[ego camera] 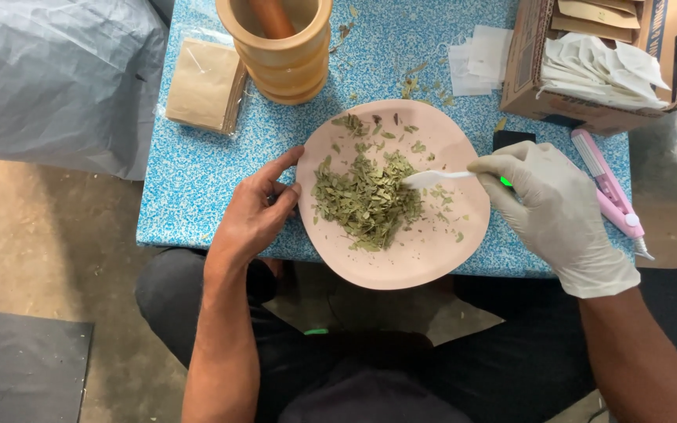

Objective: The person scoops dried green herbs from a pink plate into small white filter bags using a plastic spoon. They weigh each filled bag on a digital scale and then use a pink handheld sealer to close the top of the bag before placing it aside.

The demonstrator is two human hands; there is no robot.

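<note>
A pink plate [432,262] of dried green leaves [366,200] is seen from above on a blue speckled table [190,168], its near edge overhanging. Left of the plate, a packet of brown paper sheets [204,82] lies flat. The plate's left rim is gripped by the bare left hand [256,215], apparently to steady it. Behind the plate stands a wooden mortar [284,55]. Over the plate's right side, a white spoon [432,178] is pinched in the gloved right hand [554,207], its tip touching the leaf pile. Right of the plate lie a pink handheld tool [609,192] and a cardboard box [589,55] of white sachets.
</note>
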